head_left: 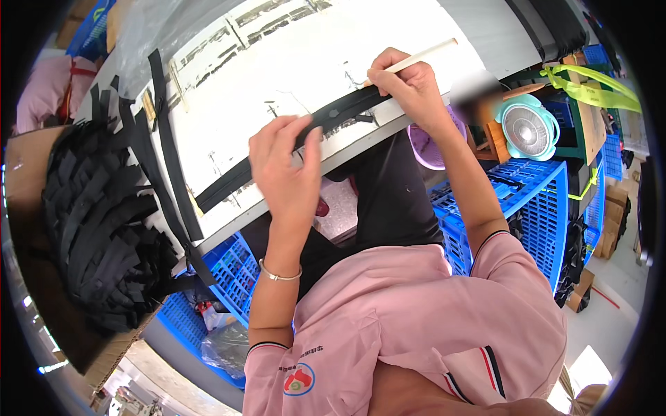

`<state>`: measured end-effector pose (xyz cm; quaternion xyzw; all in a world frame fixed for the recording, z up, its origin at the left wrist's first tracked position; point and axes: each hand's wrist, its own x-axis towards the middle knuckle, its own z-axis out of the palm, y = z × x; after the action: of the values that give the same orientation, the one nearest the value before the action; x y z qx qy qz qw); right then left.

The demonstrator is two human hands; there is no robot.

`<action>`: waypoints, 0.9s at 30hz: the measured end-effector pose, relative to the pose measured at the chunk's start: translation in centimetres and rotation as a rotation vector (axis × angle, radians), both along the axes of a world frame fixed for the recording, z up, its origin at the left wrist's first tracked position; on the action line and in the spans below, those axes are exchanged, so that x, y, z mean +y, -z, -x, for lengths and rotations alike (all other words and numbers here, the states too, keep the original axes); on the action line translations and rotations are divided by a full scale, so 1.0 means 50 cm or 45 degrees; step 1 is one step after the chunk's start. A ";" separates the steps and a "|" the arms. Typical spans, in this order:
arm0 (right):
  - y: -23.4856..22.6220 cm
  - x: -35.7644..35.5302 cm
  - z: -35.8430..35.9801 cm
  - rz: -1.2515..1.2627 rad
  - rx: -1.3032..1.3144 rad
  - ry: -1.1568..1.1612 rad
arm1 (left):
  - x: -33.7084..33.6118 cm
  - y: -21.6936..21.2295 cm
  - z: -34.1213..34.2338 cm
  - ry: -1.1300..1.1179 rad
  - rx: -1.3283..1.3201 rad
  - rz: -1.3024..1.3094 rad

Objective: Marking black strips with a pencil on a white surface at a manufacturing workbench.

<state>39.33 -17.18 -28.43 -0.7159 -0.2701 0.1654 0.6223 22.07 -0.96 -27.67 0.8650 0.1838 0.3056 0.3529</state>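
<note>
Two hands share one black strap point(277, 156) lying along the near edge of my white table point(277, 62). My left hand point(284, 163) presses flat on it, fingers spread and closed on nothing, so the strap cannot slide. My right hand point(409, 87) pinches a pale stick point(423, 57) like a pen, its tip down by the strap's far end, wrist resting on the table for steadiness. More cut straps point(104, 222) are heaped in a cardboard box point(28, 173) at my left, within reach. Blue crates point(527, 201) stand below the table, near a small fan point(531, 128).
</note>
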 end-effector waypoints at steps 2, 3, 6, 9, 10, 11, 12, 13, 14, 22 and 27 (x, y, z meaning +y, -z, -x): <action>0.006 0.000 -0.001 0.001 0.010 -0.004 | -0.028 -0.005 -0.043 0.113 -0.077 0.053; 0.008 0.001 -0.001 -0.002 0.024 -0.017 | -0.037 -0.002 -0.060 0.112 -0.076 0.048; 0.008 0.001 -0.001 0.035 0.000 -0.015 | -0.054 0.015 -0.099 0.177 -0.052 -0.038; 0.022 0.002 -0.002 0.028 -0.122 -0.013 | -0.064 0.026 -0.105 0.151 0.002 -0.032; 0.024 0.002 -0.002 0.028 -0.118 -0.007 | -0.066 0.027 -0.105 0.157 0.006 -0.032; 0.025 0.003 -0.002 0.042 -0.168 -0.002 | -0.067 0.027 -0.105 0.149 0.000 -0.026; 0.024 0.004 -0.002 0.057 -0.219 -0.001 | -0.068 0.027 -0.105 0.137 -0.007 -0.021; 0.022 0.006 0.001 0.056 -0.216 0.002 | -0.069 0.028 -0.106 0.140 -0.004 -0.022; 0.019 0.008 0.006 0.064 -0.240 0.023 | -0.069 0.029 -0.105 0.134 -0.010 -0.026; 0.003 -0.016 0.000 -0.009 -0.127 -0.108 | -0.071 0.033 -0.107 0.127 -0.026 -0.017; 0.001 -0.010 0.001 0.087 -0.195 -0.130 | -0.065 0.032 -0.107 0.105 -0.016 -0.051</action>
<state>39.30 -17.68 -28.46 -0.7325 -0.3472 0.1508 0.5658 27.40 -4.21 -29.27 0.8769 0.1396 0.2997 0.3489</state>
